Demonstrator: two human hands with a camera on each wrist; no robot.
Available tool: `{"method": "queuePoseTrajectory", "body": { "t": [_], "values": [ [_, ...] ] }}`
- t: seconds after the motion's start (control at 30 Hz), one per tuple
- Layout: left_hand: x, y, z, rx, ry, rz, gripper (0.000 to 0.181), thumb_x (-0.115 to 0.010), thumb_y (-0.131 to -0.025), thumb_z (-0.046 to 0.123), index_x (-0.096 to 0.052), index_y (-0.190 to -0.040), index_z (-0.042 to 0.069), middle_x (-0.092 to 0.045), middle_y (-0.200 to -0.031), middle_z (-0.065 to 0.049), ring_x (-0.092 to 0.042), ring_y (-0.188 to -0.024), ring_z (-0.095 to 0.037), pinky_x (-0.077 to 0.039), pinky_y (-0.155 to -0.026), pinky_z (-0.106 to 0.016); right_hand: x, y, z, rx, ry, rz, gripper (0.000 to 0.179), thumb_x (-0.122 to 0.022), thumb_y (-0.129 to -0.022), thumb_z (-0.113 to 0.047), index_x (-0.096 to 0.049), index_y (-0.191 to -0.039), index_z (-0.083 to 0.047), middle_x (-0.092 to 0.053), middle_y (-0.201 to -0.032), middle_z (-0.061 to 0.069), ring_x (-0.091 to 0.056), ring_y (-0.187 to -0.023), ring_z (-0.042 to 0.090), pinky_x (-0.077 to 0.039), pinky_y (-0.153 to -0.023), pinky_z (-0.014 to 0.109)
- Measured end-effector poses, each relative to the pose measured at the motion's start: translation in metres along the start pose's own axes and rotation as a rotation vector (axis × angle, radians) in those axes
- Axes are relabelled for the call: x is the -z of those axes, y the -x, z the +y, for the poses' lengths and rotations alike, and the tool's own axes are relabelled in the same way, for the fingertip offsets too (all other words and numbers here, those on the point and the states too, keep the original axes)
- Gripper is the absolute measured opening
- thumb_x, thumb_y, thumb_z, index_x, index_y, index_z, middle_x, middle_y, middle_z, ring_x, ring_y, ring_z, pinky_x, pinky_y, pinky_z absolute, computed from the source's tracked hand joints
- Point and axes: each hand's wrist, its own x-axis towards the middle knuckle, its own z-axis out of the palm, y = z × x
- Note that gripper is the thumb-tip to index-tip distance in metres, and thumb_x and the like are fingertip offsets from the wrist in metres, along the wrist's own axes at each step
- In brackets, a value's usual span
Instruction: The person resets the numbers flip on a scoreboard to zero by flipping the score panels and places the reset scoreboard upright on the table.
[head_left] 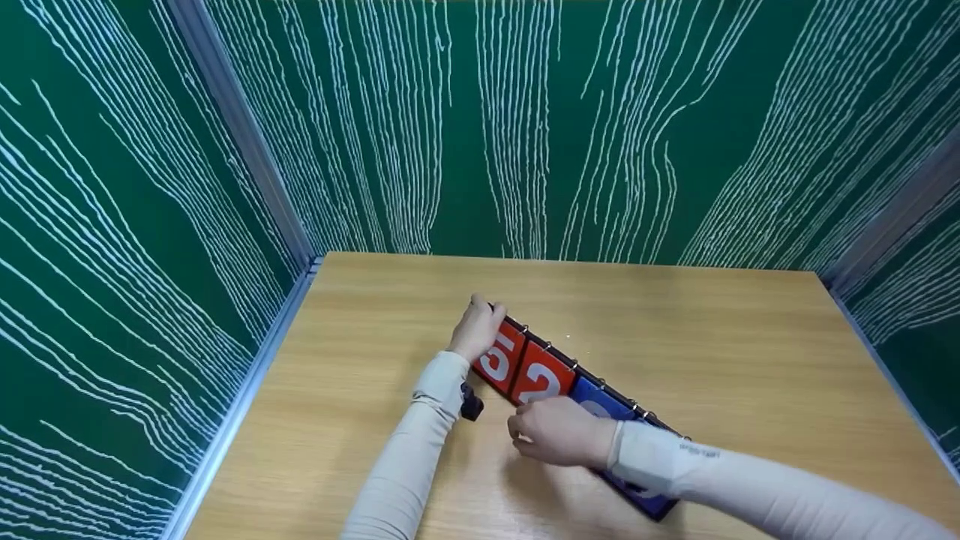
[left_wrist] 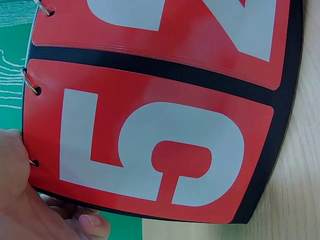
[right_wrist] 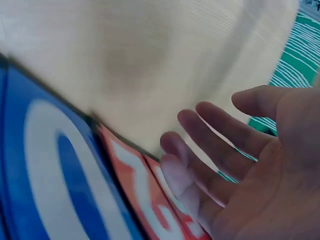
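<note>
A flip scoreboard [head_left: 551, 346] with number cards on metal rings stands tilted across the table. Its red cards [left_wrist: 150, 150] show 5 and 2 on the left; blue cards [right_wrist: 55, 165] are on the right, one showing a 0. My left hand [head_left: 478, 328] grips the board's upper left corner, with fingertips curling behind it in the left wrist view. In front of the middle of the board is my right hand [head_left: 559, 431], its fingers loosely bent and nothing in them. The right forearm hides part of the blue side.
The scoreboard is on a light wooden table [head_left: 390, 315]. Green walls [head_left: 517, 135] with white wavy lines rise at the back and both sides, joined by grey metal posts [head_left: 247, 135]. A small black object [head_left: 471, 403] sits beside the left wrist.
</note>
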Motion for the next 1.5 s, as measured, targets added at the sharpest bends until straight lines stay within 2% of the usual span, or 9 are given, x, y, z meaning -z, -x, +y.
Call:
{"method": "queuePoseTrajectory", "body": {
  "t": [0.23, 0.4, 0.53, 0.77, 0.87, 0.93, 1.1, 1.33, 1.5],
  "values": [
    [0.0, 0.002, 0.002, 0.006, 0.014, -0.001, 0.038, -0.038, -0.105, 0.037, -0.045, -0.117, 0.002, -0.052, -0.101, -0.01, -0.053, -0.096, -0.023, -0.046, -0.093, -0.038, 0.058, -0.013, 0.01, -0.044, -0.133, 0.003, 0.01, -0.067, -0.093, -0.017, -0.069, -0.084, -0.016, -0.067, -0.074, -0.004, -0.054, -0.061, 0.006, -0.048, -0.06, 0.022],
    [0.0, 0.001, 0.001, -0.014, 0.009, 0.005, 0.034, -0.038, -0.106, 0.035, -0.045, -0.113, 0.002, -0.049, -0.095, -0.008, -0.051, -0.09, -0.022, -0.046, -0.087, -0.037, 0.095, -0.025, 0.04, -0.216, -0.192, 0.034, 0.013, -0.063, -0.097, -0.02, -0.074, -0.093, -0.015, -0.069, -0.078, -0.003, -0.057, -0.063, 0.006, -0.053, -0.065, 0.027],
    [0.0, 0.0, 0.0, -0.03, -0.004, 0.021, 0.034, -0.039, -0.105, 0.033, -0.046, -0.113, 0.0, -0.048, -0.092, -0.006, -0.049, -0.088, -0.022, -0.045, -0.087, -0.038, 0.106, -0.032, 0.072, -0.342, -0.239, 0.042, 0.021, -0.058, -0.101, -0.024, -0.074, -0.102, -0.01, -0.073, -0.087, 0.003, -0.062, -0.068, 0.01, -0.057, -0.074, 0.034],
    [0.0, -0.001, -0.001, -0.02, -0.011, 0.013, 0.051, -0.036, -0.107, 0.034, -0.042, -0.132, -0.01, -0.058, -0.111, -0.017, -0.054, -0.101, -0.025, -0.046, -0.097, -0.04, 0.084, -0.036, 0.122, -0.479, -0.299, -0.064, 0.025, -0.054, -0.103, -0.026, -0.072, -0.108, -0.011, -0.073, -0.095, 0.007, -0.064, -0.077, 0.016, -0.055, -0.075, 0.036],
    [-0.001, -0.001, -0.001, -0.019, -0.012, 0.001, 0.05, -0.034, -0.107, 0.035, -0.044, -0.131, -0.008, -0.059, -0.117, -0.02, -0.054, -0.102, -0.025, -0.045, -0.097, -0.04, 0.071, -0.035, 0.136, -0.518, -0.365, -0.117, 0.031, -0.049, -0.106, -0.03, -0.071, -0.115, -0.01, -0.073, -0.104, 0.009, -0.067, -0.089, 0.02, -0.056, -0.084, 0.042],
    [-0.001, -0.002, -0.001, -0.028, -0.017, 0.001, 0.045, -0.033, -0.107, 0.035, -0.047, -0.123, -0.005, -0.057, -0.109, -0.016, -0.052, -0.097, -0.024, -0.044, -0.093, -0.037, 0.064, -0.034, 0.144, -0.537, -0.418, -0.156, 0.035, -0.047, -0.107, -0.034, -0.069, -0.121, -0.01, -0.073, -0.109, 0.01, -0.067, -0.096, 0.022, -0.056, -0.09, 0.044],
    [-0.002, -0.003, 0.0, -0.023, -0.007, 0.013, 0.035, -0.034, -0.108, 0.035, -0.046, -0.112, 0.002, -0.046, -0.093, -0.005, -0.048, -0.091, -0.021, -0.043, -0.088, -0.036, 0.05, -0.037, 0.155, -0.537, -0.522, -0.219, 0.041, -0.043, -0.108, -0.038, -0.066, -0.126, -0.009, -0.071, -0.114, 0.011, -0.067, -0.103, 0.025, -0.054, -0.095, 0.047],
    [-0.002, -0.002, -0.001, 0.011, 0.008, -0.004, 0.036, -0.035, -0.108, 0.038, -0.044, -0.116, 0.004, -0.054, -0.102, -0.009, -0.053, -0.099, -0.021, -0.047, -0.096, -0.038, 0.029, -0.041, 0.159, -0.548, -0.647, -0.297, 0.048, -0.04, -0.108, -0.045, -0.067, -0.125, -0.009, -0.07, -0.118, 0.012, -0.067, -0.105, 0.025, -0.051, -0.099, 0.05],
    [-0.003, -0.001, -0.001, 0.016, 0.032, -0.003, 0.037, -0.036, -0.108, 0.038, -0.045, -0.118, 0.004, -0.055, -0.104, -0.01, -0.055, -0.1, -0.021, -0.048, -0.096, -0.039, 0.017, -0.041, 0.16, -0.571, -0.739, -0.391, 0.053, -0.039, -0.108, -0.047, -0.061, -0.135, -0.007, -0.067, -0.126, 0.014, -0.064, -0.109, 0.025, -0.051, -0.099, 0.047]
  ]
}}
